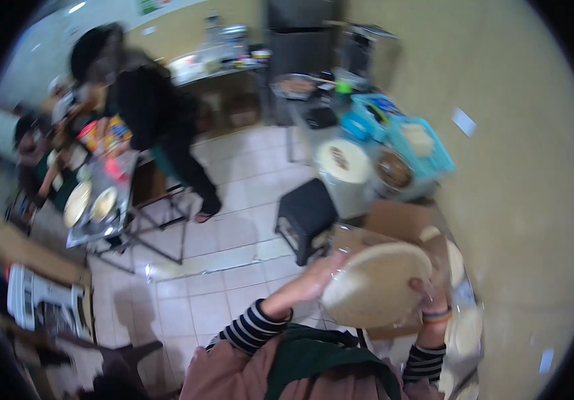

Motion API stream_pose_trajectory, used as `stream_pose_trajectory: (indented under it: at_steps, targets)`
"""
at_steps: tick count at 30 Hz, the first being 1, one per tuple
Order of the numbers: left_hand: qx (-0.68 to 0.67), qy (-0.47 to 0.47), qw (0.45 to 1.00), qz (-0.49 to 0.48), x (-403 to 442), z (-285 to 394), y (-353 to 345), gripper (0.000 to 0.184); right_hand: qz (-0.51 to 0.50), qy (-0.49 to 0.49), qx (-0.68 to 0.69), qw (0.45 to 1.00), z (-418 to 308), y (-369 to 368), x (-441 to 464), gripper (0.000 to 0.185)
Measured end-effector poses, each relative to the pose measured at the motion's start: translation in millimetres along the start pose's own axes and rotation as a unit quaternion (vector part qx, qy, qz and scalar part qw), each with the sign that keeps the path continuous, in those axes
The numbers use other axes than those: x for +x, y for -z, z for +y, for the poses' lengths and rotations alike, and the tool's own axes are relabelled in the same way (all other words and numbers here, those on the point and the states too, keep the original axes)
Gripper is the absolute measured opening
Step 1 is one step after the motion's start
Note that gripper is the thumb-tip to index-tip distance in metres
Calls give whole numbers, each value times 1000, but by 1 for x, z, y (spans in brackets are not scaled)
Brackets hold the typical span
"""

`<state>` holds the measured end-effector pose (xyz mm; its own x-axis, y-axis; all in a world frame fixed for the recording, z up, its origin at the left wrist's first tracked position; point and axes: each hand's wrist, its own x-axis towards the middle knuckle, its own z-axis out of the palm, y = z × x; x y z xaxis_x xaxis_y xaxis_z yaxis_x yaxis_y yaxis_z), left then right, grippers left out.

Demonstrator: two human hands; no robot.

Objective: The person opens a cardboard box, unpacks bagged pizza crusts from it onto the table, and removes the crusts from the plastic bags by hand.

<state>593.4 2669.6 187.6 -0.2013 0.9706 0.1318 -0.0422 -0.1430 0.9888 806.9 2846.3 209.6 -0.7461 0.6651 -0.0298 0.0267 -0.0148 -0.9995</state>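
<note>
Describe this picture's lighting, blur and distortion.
Head view: the lens blackens the corners and bends straight lines; the left hand and pale round disc look blurred; a light strip glares at upper left; soft shadows darken the floor tiles.

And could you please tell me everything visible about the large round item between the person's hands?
The round item is tan with a paler rim; shiny clear film, perhaps plastic, shows near its edge. Blur hides its material and thickness. It is held up before the apron, face toward the camera, the left hand at one edge, the right hand opposite, thumb across it.
</note>
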Motion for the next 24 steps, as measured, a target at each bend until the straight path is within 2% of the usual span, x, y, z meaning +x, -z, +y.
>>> stream_pose_trajectory:
  at_steps: [1,2,3,4,5,7,9,10,12,13,14,15,16,17,18,19,20,21,22,23,24]
  targets:
    - [-8,38,999,30,1,21,-8,59,30,-40,43,998,8,17,-4,49]
    - [-84,160,983,39,0,-23,7,59,49,-37,109,992,8,31,-11,48]
    - [-198,105,971,88,4,-7,-8,59,66,-29,175,982,6,44,-17,46]
    - [-228,70,969,72,6,-9,-7,60,119,-6,208,971,4,60,-23,44]
    - [-274,91,949,124,9,-3,-11,59,162,-5,232,959,14,85,-29,41]
    - [-260,97,947,161,9,-6,-3,59,240,37,259,935,7,118,-39,37]
    - [-245,60,934,253,16,-7,-6,58,328,100,232,910,1,146,-39,34]
    - [-187,43,938,289,18,-2,-10,56,355,134,213,900,-3,156,-37,33]
    - [-121,-34,937,327,27,4,-21,56,360,186,120,906,0,177,-27,33]
    - [-121,-29,940,318,32,8,-32,56,376,194,69,903,15,192,-18,34]
    - [-45,-79,938,335,38,11,-44,57,368,150,-10,918,28,202,-12,33]
    - [31,-129,928,349,45,11,-55,57,341,171,-86,921,50,210,-3,36]
    - [29,-126,932,337,51,4,-65,57,302,175,-194,917,64,212,-1,39]
    - [111,-158,939,283,57,-7,-73,56,259,173,-299,902,76,217,-3,42]
    - [191,-192,936,226,64,-18,-81,56,270,168,-299,899,96,226,-10,42]
    - [188,-193,938,216,74,-26,-88,56,297,103,-345,884,115,232,-19,46]
    - [312,-178,925,123,84,-34,-96,53,321,36,-388,863,130,236,-30,50]
    - [429,-158,889,28,91,-45,-102,51,340,-76,-475,808,139,240,-48,53]
    - [536,-136,831,-67,98,-58,-108,50,350,-186,-550,735,147,243,-65,56]
    - [524,-83,841,-107,102,-83,-111,52,353,-191,-549,733,157,241,-81,56]
    - [511,-29,846,-146,108,-113,-112,55,373,-277,-574,674,171,239,-94,61]
